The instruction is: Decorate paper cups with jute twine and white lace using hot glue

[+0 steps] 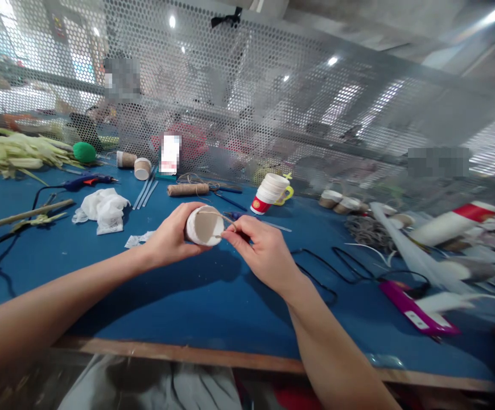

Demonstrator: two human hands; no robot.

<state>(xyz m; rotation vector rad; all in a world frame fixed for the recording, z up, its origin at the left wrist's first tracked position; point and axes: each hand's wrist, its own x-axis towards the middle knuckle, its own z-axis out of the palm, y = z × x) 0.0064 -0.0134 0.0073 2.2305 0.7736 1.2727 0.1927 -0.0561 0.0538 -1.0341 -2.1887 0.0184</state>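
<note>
My left hand (171, 236) is wrapped round the side of a white paper cup (206, 226), tilted so that its open mouth faces me and to the right. A thin brown length of twine (213, 214) runs along the cup's rim. The thumb and fingers of my right hand (261, 246) pinch this twine at the right of the rim. Both hands are above the blue table. Behind the cup lies a roll of brown twine (188, 189), with pliers (230, 199) beside it.
Stacked paper cups (268, 191) stand behind my right hand. At left are a glue gun (86, 181), crumpled white cloth (102, 208) and a green ball (84, 152). A purple power strip (418, 307), black cable (337, 267) and grey cord (369, 233) lie at right. Perforated metal (247, 97) borders the back.
</note>
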